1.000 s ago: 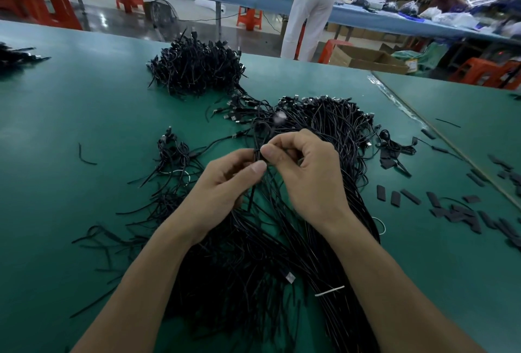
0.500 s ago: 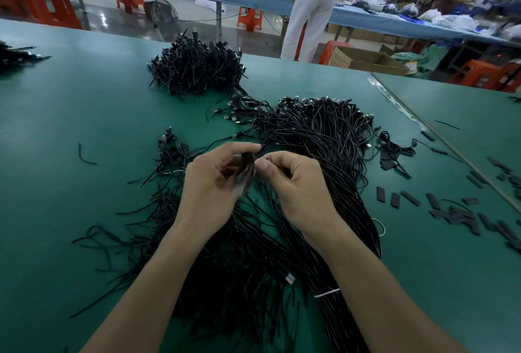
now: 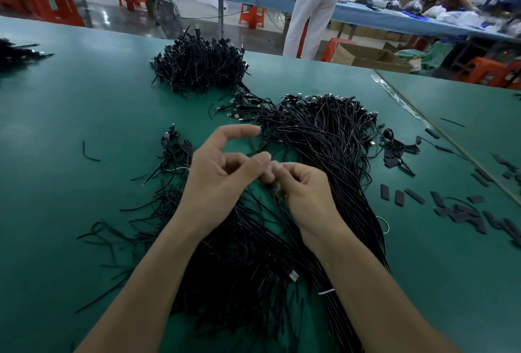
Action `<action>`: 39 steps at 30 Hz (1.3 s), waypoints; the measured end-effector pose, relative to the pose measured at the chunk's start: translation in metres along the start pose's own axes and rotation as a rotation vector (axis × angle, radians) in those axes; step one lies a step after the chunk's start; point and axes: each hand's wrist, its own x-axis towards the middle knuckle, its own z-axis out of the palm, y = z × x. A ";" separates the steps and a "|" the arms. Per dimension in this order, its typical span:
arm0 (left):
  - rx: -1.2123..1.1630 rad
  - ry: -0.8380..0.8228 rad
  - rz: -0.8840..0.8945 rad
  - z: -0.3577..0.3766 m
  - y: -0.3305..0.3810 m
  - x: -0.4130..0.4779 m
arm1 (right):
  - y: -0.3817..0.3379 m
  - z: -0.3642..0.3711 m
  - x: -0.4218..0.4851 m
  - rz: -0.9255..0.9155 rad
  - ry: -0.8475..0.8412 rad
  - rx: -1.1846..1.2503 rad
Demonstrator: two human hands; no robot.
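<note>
While the big heap of black cables (image 3: 324, 149) lies loose under and just beyond your hands, I'd judge most of the job is left. Only the tangled pile (image 3: 200, 68) well ahead of your left hand (image 3: 217, 183) looks dealt with. That hand and your right hand (image 3: 307, 195) meet fingertip to fingertip, probably pinching one strand, though blur hides it. The cables are thin, glossy and plug-tipped. Cut sleeves (image 3: 456, 211) wait right of your right hand on the counter (image 3: 84, 99).
</note>
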 end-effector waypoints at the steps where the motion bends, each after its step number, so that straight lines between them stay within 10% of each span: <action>1: 0.018 -0.021 -0.013 0.001 0.000 -0.001 | -0.003 0.000 0.001 -0.013 0.022 0.008; 6: 0.184 -0.029 -0.108 0.009 -0.004 -0.002 | -0.024 0.004 0.004 -0.262 0.064 -0.153; 19: -0.289 -0.041 -0.246 -0.002 0.001 0.001 | -0.025 0.006 -0.001 -0.428 0.115 -0.387; 39: 0.408 -0.068 -0.208 -0.011 -0.026 0.005 | -0.004 0.003 0.009 -0.183 0.115 -0.183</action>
